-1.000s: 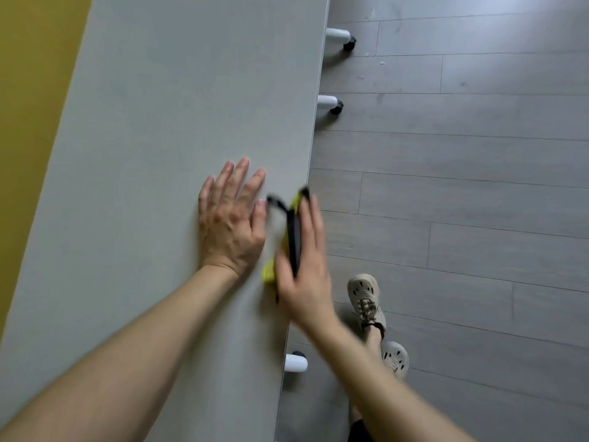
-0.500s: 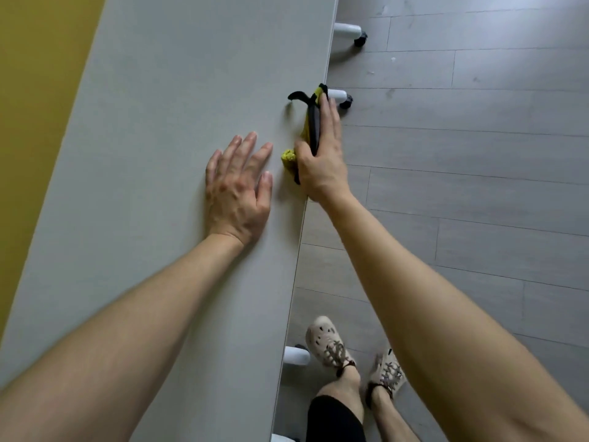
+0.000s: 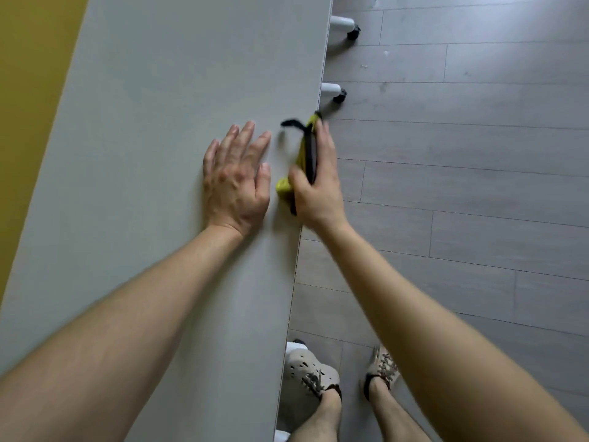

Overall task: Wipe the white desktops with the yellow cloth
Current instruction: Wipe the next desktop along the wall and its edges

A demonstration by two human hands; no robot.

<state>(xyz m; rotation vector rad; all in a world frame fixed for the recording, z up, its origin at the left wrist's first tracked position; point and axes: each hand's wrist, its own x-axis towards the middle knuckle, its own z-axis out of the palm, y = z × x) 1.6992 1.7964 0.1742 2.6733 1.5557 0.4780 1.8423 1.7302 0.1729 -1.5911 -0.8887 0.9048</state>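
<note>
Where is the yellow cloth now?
In the head view, the yellow cloth is gripped by the right hand at the right edge of the desktop, beside the left hand.

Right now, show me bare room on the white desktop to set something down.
Bare: the white desktop beyond the left hand, from the yellow surface to the floor-side edge; also the strip between that surface and the left forearm. Crowded: the floor-side edge, where the right hand grips the yellow cloth beside the left hand.
</note>
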